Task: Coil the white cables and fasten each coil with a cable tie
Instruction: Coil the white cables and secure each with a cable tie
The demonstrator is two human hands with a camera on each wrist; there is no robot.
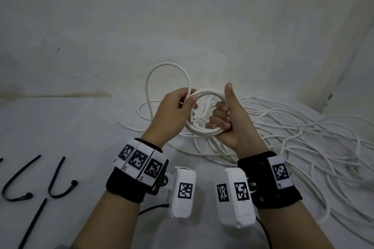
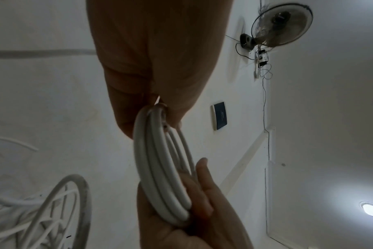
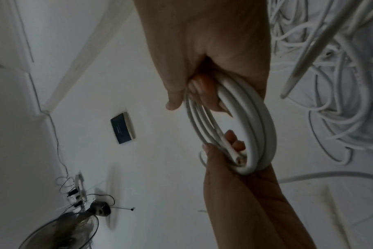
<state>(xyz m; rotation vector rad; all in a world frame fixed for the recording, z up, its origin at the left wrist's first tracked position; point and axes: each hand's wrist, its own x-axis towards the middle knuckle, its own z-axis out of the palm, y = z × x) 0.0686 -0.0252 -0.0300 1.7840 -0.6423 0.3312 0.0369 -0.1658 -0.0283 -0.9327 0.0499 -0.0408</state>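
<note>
A small coil of white cable (image 1: 204, 133) hangs upright in the air between both hands. My right hand (image 1: 222, 116) grips its right side with curled fingers, thumb pointing up. On the coil's left side my left hand (image 1: 187, 100) pinches the turns together with a loose loop (image 1: 168, 65) that arches up behind. The right wrist view shows the coil (image 3: 259, 128) with the cut cable end (image 3: 238, 161) by my left hand's fingertips (image 3: 231, 137). In the left wrist view the coil (image 2: 158, 170) runs from my left hand (image 2: 158, 94) to my right hand (image 2: 202, 212). Three black cable ties (image 1: 58, 180) lie at the left.
A big tangle of loose white cable (image 1: 303, 139) spreads over the right half of the white-covered table (image 1: 70, 127), under and beyond the hands. A plain wall (image 1: 182, 26) rises close behind. A fan (image 2: 283, 25) is mounted high on another wall.
</note>
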